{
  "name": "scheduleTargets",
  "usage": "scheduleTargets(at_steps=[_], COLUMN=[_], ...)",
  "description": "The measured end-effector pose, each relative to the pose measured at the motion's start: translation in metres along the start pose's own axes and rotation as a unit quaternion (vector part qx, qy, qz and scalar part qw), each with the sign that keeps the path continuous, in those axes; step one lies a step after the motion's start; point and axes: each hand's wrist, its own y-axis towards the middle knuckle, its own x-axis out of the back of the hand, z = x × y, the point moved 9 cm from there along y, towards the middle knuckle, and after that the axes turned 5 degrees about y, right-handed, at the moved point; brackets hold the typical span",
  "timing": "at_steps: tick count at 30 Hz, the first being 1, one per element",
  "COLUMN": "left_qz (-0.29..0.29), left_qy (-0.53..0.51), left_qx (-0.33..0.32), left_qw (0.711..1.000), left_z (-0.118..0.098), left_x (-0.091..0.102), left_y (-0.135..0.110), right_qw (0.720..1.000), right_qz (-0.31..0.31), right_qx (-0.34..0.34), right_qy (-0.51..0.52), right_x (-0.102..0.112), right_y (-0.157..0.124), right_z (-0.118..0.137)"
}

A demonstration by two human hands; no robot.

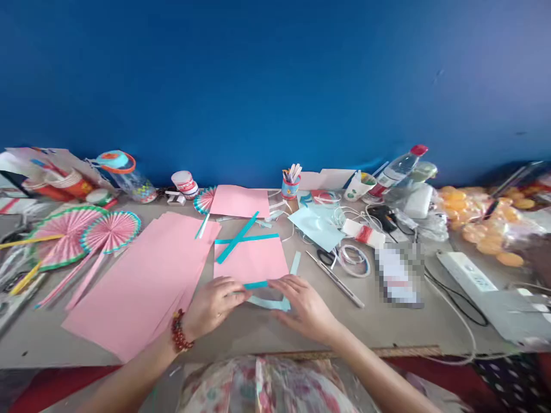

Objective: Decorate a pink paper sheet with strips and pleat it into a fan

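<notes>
A pink paper sheet (249, 258) lies in front of me with a teal strip (256, 284) along its near edge. My left hand (217, 307), fingers bent together, has the strip's left end at its fingertips. Over the strip's right end, my right hand (303, 307) lies with fingers stretched and thumb apart. Another teal strip (269, 237) runs along the sheet's far edge, and a loose teal strip (237, 238) crosses it at a slant. Pale blue offcuts (269, 303) lie between and beyond my hands.
Pink sheets (146, 275) and pleated paper fans (111, 231) lie to the left. Rightward are a craft knife (338, 281), scissors (326, 257), a tape roll (355, 261), a pixelated object (398, 278) and a power strip (467, 272). A bottle (398, 169) leans near the blue wall (275, 86).
</notes>
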Motion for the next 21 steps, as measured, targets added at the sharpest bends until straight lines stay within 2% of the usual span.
scheduleTargets(at_steps=[3, 5, 10, 13, 15, 18, 21], left_qz=[-0.020, -0.027, -0.024, -0.013, 0.002, 0.021, 0.031], left_qy=[0.009, 0.010, -0.013, -0.098, -0.197, -0.316, -0.324], left_qx=[-0.009, -0.007, 0.027, 0.072, 0.137, 0.262, 0.363], left_qw=[1.000, 1.000, 0.999, 0.992, 0.971, 0.911, 0.873], left_z=[-0.002, -0.001, 0.007, 0.013, 0.020, 0.030, 0.036], left_x=[0.005, 0.007, 0.005, -0.001, -0.008, -0.023, -0.036], left_y=[-0.004, -0.008, -0.018, -0.023, -0.027, -0.037, -0.047], right_qw=[0.998, 0.994, 0.964, 0.950, 0.945, 0.940, 0.939], right_qz=[0.040, 0.051, 0.023, 0.009, 0.000, -0.008, -0.005], right_qx=[-0.019, -0.066, -0.188, -0.222, -0.236, -0.244, -0.243], right_qy=[0.033, 0.068, 0.186, 0.220, 0.227, 0.238, 0.243], right_x=[-0.024, -0.029, -0.010, -0.004, -0.004, -0.006, -0.007], right_y=[0.011, 0.013, -0.002, -0.015, -0.021, -0.027, -0.029], right_z=[-0.001, -0.007, -0.022, -0.028, -0.032, -0.038, -0.040])
